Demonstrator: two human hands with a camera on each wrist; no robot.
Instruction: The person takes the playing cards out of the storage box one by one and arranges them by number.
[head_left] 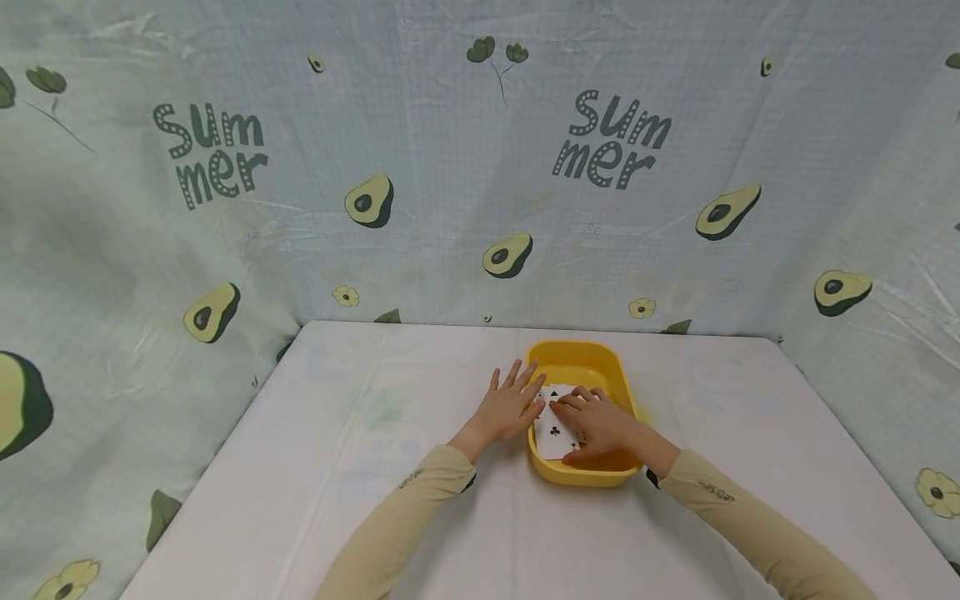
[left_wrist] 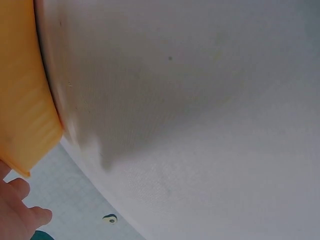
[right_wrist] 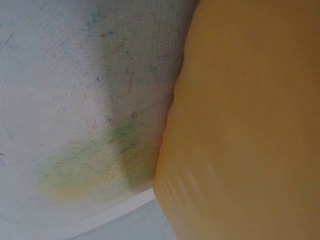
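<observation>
A yellow plastic tray (head_left: 622,392) stands on the table with white playing cards (head_left: 553,446) lying face up at its left side. Black club marks and a spade-like mark show on them. My left hand (head_left: 504,410) spreads its fingers over the tray's left rim, with fingertips at the cards' edge. Inside the tray, my right hand (head_left: 600,425) bends over the cards, its thumb low and its fingers higher up. A patterned card piece shows under that palm, between thumb and fingers; the palm hides the rest. The left wrist view catches only some fingers (left_wrist: 20,205) beside the tray wall (left_wrist: 25,100).
A white cloth covers the table (head_left: 420,400), with faint coloured stains. Behind and at the sides hangs a pale curtain (head_left: 435,125) printed with avocados, flowers and the word summer. The tray's outer wall (right_wrist: 240,125) fills much of the right wrist view.
</observation>
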